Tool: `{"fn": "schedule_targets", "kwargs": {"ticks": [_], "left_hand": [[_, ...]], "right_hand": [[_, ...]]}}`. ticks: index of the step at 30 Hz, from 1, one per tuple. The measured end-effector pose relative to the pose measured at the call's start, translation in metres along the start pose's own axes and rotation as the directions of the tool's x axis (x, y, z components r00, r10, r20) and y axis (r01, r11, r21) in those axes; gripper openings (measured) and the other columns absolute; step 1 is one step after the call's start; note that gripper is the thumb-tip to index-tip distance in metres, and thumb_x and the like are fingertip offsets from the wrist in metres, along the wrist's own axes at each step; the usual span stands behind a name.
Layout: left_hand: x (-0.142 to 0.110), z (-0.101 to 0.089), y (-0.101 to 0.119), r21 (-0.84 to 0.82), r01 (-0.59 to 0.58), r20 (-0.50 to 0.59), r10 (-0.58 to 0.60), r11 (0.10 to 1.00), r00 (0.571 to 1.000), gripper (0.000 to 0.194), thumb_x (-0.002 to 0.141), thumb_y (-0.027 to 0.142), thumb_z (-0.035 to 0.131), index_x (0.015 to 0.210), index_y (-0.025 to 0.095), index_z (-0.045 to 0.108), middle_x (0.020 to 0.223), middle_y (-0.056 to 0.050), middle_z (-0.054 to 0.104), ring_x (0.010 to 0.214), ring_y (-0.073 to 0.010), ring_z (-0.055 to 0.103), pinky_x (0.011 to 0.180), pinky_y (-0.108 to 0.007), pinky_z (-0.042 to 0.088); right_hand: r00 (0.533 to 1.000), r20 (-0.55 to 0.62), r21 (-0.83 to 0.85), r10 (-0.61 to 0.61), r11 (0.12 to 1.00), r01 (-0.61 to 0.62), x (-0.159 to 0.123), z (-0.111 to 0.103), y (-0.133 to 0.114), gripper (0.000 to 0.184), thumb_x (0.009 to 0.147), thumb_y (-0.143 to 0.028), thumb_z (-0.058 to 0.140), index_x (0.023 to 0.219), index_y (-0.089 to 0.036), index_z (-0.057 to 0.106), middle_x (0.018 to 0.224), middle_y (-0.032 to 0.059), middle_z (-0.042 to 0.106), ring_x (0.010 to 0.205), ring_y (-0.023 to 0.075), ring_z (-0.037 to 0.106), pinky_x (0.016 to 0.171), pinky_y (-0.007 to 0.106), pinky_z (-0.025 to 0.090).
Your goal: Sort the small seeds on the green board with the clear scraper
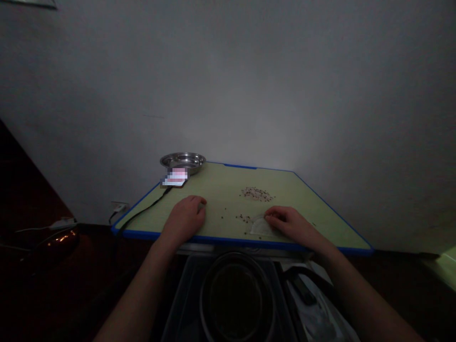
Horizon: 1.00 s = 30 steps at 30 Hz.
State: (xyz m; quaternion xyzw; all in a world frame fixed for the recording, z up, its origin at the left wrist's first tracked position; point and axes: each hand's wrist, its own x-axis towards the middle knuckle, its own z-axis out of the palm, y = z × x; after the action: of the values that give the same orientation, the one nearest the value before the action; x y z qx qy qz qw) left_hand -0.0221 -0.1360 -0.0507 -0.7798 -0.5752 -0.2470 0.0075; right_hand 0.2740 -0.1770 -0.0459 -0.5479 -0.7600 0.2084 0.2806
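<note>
My right hand is closed in a pinch over the right side of a clear, flat, rounded piece on the table. Whatever sits between its fingertips is too small to make out. Some small dark brown bits lie scattered just left of that clear piece. Farther back is a loose heap of mixed pale and brown bits, like beans or seeds. On the left, my left hand rests on the tabletop with curled fingers, a greyish spot showing near the fingertips.
The pale green table has a blue rim and stands against a grey wall. A steel bowl sits at its back left corner, behind a lit phone with a black cable. A dark round object lies below the front edge.
</note>
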Motion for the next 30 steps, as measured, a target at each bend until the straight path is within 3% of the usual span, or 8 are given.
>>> {"fn": "schedule_targets", "kwargs": {"ticks": [6,17,25,30], "left_hand": [[0.000,-0.001,0.002,0.016,0.005,0.013,-0.006,1.000,1.000,0.030,0.082,0.023,0.041,0.101,0.016,0.062,0.107,-0.009,0.064,0.101,-0.0228,0.057,0.092,-0.034,0.042],[-0.001,-0.001,0.002,-0.008,0.010,0.007,-0.009,1.000,1.000,0.029,0.082,0.023,0.042,0.101,0.016,0.062,0.106,-0.010,0.064,0.099,-0.0234,0.058,0.091,-0.036,0.042],[-0.001,0.000,0.001,-0.008,0.001,-0.003,-0.001,1.000,1.000,0.029,0.082,0.023,0.041,0.100,0.015,0.062,0.105,-0.011,0.065,0.098,-0.0241,0.058,0.090,-0.037,0.043],[-0.001,0.000,0.002,-0.004,0.004,-0.002,-0.004,1.000,1.000,0.029,0.082,0.022,0.041,0.100,0.016,0.062,0.105,-0.010,0.065,0.099,-0.0239,0.058,0.091,-0.036,0.043]], "right_hand": [[0.999,0.017,0.010,-0.050,0.999,0.050,-0.001,0.008,-0.014,0.021,0.083,-0.031,0.050,0.085,-0.017,0.066,0.070,0.0014,0.063,0.061,0.0140,0.053,0.054,0.024,0.038],[0.999,-0.029,0.043,-0.022,0.999,0.023,0.001,0.006,-0.013,0.021,0.082,-0.033,0.050,0.082,-0.017,0.065,0.065,0.0014,0.061,0.059,0.0148,0.052,0.053,0.025,0.038],[0.996,-0.083,0.078,0.043,0.996,-0.037,-0.017,-0.013,0.006,0.028,0.084,-0.041,0.050,0.080,-0.018,0.064,0.062,0.0000,0.059,0.057,0.0146,0.052,0.052,0.025,0.038],[0.998,-0.038,0.072,0.052,0.996,-0.050,-0.023,-0.010,0.010,0.027,0.084,-0.041,0.051,0.082,-0.018,0.064,0.066,0.0013,0.062,0.061,0.0158,0.053,0.054,0.026,0.039]]}}
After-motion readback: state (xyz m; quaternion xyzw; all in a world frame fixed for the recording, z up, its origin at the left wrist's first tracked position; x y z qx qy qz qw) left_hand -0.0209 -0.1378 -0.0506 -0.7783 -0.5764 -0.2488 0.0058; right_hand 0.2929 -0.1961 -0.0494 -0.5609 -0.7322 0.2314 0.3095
